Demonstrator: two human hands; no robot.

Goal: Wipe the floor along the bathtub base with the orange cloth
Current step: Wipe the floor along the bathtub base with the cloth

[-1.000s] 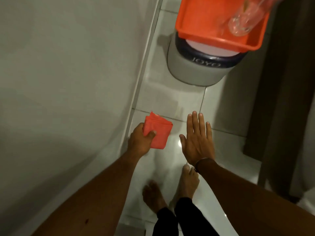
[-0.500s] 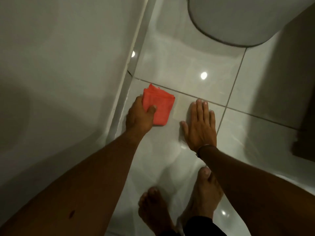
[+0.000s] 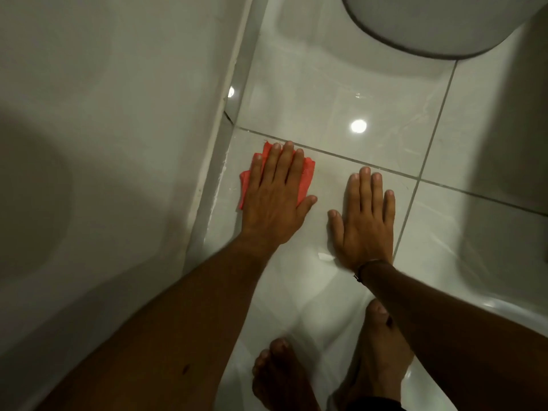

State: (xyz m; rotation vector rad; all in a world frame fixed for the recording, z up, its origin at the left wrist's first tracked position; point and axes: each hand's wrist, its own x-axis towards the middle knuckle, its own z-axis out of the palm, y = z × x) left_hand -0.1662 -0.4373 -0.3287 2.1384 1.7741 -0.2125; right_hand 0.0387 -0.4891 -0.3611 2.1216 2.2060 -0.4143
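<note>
The orange cloth (image 3: pixel 248 180) lies flat on the white floor tiles (image 3: pixel 326 102), close beside the bathtub base (image 3: pixel 219 161) on the left. My left hand (image 3: pixel 275 200) presses flat on top of it with fingers spread, covering most of it. My right hand (image 3: pixel 364 221) rests flat on the bare tile to the right of the cloth, fingers apart, holding nothing. The white bathtub wall (image 3: pixel 103 129) fills the left side of the view.
A round grey-white container base (image 3: pixel 430 22) stands on the floor at the top right. My two bare feet (image 3: pixel 332 369) stand on the tiles at the bottom. A dark shadowed area lies along the right edge.
My left hand has gone from gripping the cloth's edge to pressing flat on it on the floor. My right hand has settled flat on the tile. The view dropped closer to the floor.
</note>
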